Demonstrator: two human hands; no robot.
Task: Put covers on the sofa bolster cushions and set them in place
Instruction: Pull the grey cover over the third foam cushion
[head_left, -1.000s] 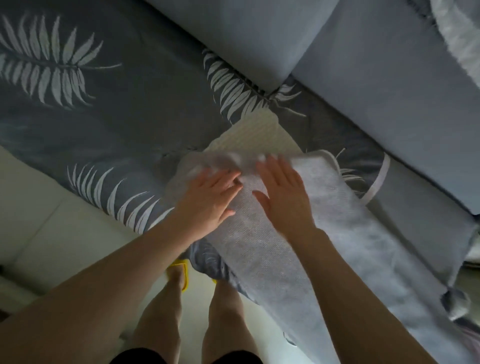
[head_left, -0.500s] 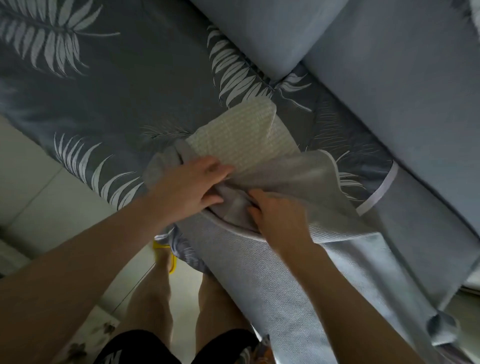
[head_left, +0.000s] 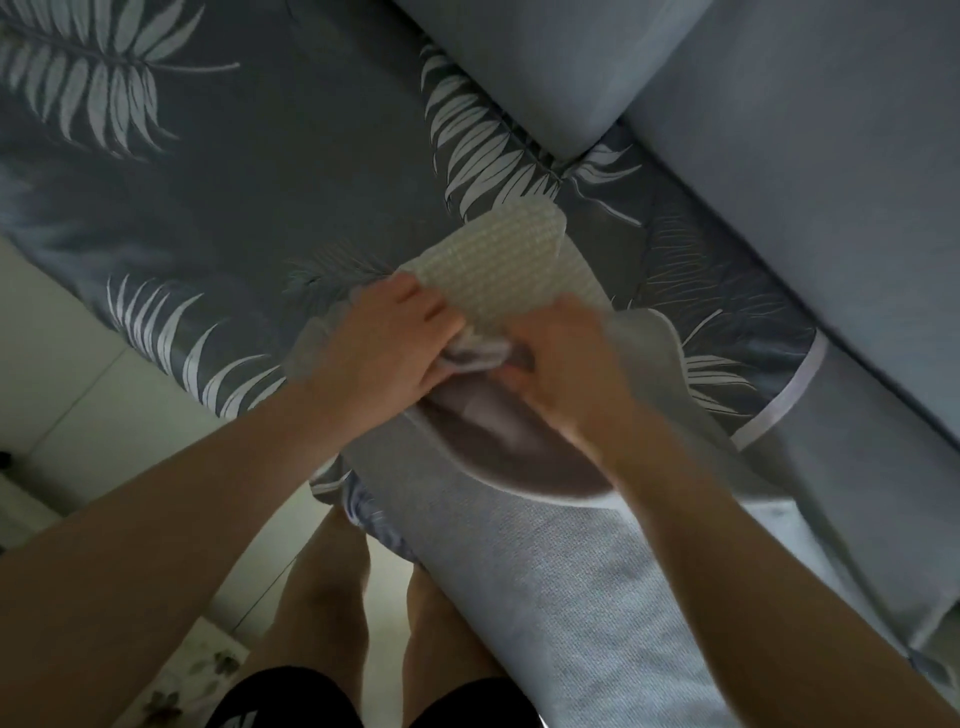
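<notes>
A long bolster cushion lies across the sofa seat toward me. Its pale checked inner end (head_left: 506, 262) sticks out of a light grey woven cover (head_left: 561, 561). My left hand (head_left: 382, 345) grips the bunched rim of the cover at the cushion's left side. My right hand (head_left: 563, 364) grips the rim just to the right, with its fingers curled into the fabric. The cover's open mouth gapes below my hands and shows its darker inside (head_left: 509, 441).
The sofa seat (head_left: 234, 197) wears a dark grey cover with white leaf prints. Plain blue-grey back cushions (head_left: 805, 156) run along the top right. Pale floor tiles (head_left: 67, 374) and my bare legs (head_left: 332, 597) are below the seat's edge.
My hands went from lying flat on the cover to gripping its rim. The rim is now bunched up against the checked cushion end, and the mouth has opened wider.
</notes>
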